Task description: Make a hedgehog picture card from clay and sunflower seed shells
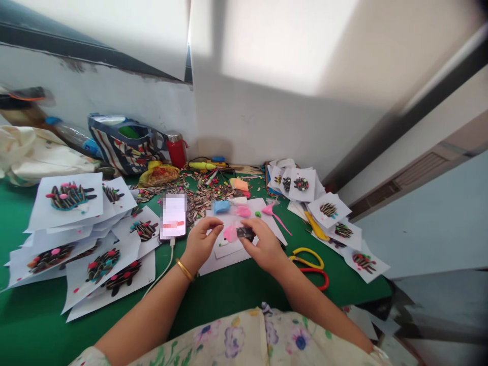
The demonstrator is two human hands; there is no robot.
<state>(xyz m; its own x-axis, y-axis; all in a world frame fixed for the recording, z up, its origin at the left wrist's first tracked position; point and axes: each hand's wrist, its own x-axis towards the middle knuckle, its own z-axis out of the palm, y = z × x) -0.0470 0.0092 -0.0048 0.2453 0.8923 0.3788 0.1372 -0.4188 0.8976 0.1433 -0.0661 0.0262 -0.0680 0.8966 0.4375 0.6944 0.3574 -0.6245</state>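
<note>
Likely light and pliable, the dark packet (246,233) suits edge pinching by the right hand (264,246); left hand (202,243) narrow, contents unclear.

1. From 6 through 9 o'clock spreads a green tabletop (244,300).
2. At 12 o'clock stands a plain white wall (244,122), bright light and soft shadows falling across pale covering above.
3. At 10 o'clock, a dark band (95,56) slants above scuffed plaster (133,94).
4. At 3 o'clock is a pale blue surface (427,218).
</note>
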